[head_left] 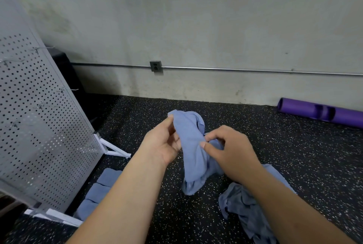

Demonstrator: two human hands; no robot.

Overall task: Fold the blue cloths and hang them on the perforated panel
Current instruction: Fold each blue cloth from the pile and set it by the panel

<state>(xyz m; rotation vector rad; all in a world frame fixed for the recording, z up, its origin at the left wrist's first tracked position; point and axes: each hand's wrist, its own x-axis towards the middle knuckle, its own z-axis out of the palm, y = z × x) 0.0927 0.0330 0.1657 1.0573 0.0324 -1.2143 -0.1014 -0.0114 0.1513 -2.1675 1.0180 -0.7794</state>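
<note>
– Cloth (193, 145), the blue one, where?
– Up off the floor (294, 155), between both my hands, roughly mid-floor. It's bunched and hangs down long. Can't tell if the bottom end touches the floor.
– Left hand (165, 145)?
– Pinching the cloth's top end, thumb on the upper corner, fingers behind the fabric.
– Right hand (229, 149)?
– Curled round the bunched middle, thumb pressed on the front, just below the left hand.
– Other cloths?
– Crumpled blue heap (247, 210) on the floor at the near right, partly under my right forearm. A row of folded blue cloths (98, 190) on the floor at the near left, by the panel's foot, partly behind my left forearm.
– Panel?
– Perforated panel (39, 126) stands along the floor's left edge on white feet, with wire hooks (62, 89) sticking out. No cloth on the hooks I can see.
– Anything else?
– Purple roll (318, 111) at the floor's far right edge, against the wall. Grey outlet (156, 66) on the wall.
</note>
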